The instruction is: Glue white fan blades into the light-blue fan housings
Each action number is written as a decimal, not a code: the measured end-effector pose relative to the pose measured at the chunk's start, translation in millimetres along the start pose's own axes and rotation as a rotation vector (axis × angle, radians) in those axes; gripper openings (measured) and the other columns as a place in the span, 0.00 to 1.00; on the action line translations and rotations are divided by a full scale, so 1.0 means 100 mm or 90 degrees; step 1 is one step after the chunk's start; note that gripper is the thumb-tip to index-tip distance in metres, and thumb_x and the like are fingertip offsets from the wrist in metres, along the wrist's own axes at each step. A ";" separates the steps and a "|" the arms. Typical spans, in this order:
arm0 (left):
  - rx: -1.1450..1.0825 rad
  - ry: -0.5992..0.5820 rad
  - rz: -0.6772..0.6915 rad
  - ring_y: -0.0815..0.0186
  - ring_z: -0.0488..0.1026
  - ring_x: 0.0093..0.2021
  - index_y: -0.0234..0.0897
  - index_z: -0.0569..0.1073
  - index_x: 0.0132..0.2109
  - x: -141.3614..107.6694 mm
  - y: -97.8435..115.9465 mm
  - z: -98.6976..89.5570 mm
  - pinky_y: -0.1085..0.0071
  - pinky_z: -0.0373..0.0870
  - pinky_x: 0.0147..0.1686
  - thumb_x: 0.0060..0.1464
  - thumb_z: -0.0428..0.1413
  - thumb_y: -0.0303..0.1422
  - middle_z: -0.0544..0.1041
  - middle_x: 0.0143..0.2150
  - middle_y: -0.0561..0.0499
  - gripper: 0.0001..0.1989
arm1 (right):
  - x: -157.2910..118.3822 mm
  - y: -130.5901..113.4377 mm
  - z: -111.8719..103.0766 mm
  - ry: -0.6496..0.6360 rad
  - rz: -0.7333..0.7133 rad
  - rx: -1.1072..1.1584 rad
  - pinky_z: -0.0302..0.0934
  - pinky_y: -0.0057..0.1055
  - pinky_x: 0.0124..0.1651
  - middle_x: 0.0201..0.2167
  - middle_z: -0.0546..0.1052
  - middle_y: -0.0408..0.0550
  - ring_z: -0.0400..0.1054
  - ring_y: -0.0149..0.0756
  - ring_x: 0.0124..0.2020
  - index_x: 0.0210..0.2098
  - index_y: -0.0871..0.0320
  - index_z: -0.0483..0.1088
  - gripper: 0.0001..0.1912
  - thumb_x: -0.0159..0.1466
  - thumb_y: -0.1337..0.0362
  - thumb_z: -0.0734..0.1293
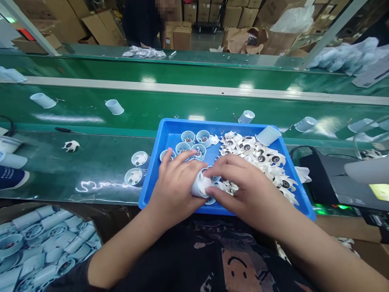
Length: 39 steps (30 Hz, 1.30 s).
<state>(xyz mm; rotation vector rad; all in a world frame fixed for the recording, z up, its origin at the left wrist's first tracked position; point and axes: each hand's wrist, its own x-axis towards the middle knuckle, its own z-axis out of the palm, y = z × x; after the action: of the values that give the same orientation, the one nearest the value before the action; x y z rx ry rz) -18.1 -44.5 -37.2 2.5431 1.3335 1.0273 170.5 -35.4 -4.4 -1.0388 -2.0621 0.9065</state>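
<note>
Pale-blue cylindrical cup [197, 190] in left hand [178, 184] surrounds white fan [204, 182].

One camera is sitting on the head of the person [237, 259]. It is looking forward and down, with the left hand [179, 182] and right hand [246, 184] showing close up. Brown boxes [182, 38] are showing farther off, past the desk [103, 162].

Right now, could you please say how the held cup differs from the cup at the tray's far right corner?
The held cup is in the left hand; the corner cup lies untouched. The held cup contains a white piece; the corner cup shows none. Both are pale blue.
</note>
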 end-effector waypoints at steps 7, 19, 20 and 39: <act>-0.001 0.048 -0.019 0.54 0.76 0.53 0.41 0.68 0.49 0.00 0.01 0.09 0.47 0.47 0.68 0.58 0.55 0.38 0.81 0.46 0.48 0.13 | 0.02 0.04 0.05 0.057 -0.133 -0.199 0.66 0.41 0.49 0.50 0.69 0.53 0.67 0.40 0.46 0.41 0.56 0.77 0.06 0.63 0.68 0.70; 0.016 -0.102 -0.046 0.49 0.70 0.52 0.44 0.73 0.52 0.39 -0.38 -0.13 0.49 0.69 0.52 0.46 0.67 0.47 0.72 0.51 0.43 0.27 | -0.55 0.36 -0.30 0.078 -0.088 -0.243 0.71 0.50 0.55 0.67 0.56 0.48 0.60 0.45 0.64 0.58 0.43 0.66 0.18 0.70 0.52 0.62; 0.018 -0.121 -0.093 0.50 0.71 0.51 0.44 0.72 0.53 0.54 -0.52 -0.16 0.50 0.70 0.52 0.47 0.66 0.47 0.72 0.50 0.44 0.27 | -0.60 0.39 -0.35 0.126 -0.082 -0.250 0.72 0.47 0.53 0.65 0.60 0.48 0.61 0.43 0.63 0.56 0.44 0.67 0.16 0.71 0.52 0.61; 0.125 -0.401 -0.102 0.51 0.66 0.64 0.36 0.66 0.63 2.49 -0.99 0.96 0.49 0.61 0.63 0.61 0.58 0.35 0.67 0.65 0.39 0.25 | -0.97 0.58 -0.42 0.220 -0.007 -0.063 0.68 0.25 0.53 0.54 0.70 0.50 0.69 0.30 0.52 0.48 0.53 0.71 0.10 0.67 0.66 0.64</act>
<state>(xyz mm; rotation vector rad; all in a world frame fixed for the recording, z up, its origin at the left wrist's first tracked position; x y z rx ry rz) 68.1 226.4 -17.6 2.5047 1.4450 0.0403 272.2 -79.6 -50.8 -1.1458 -1.8330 0.5765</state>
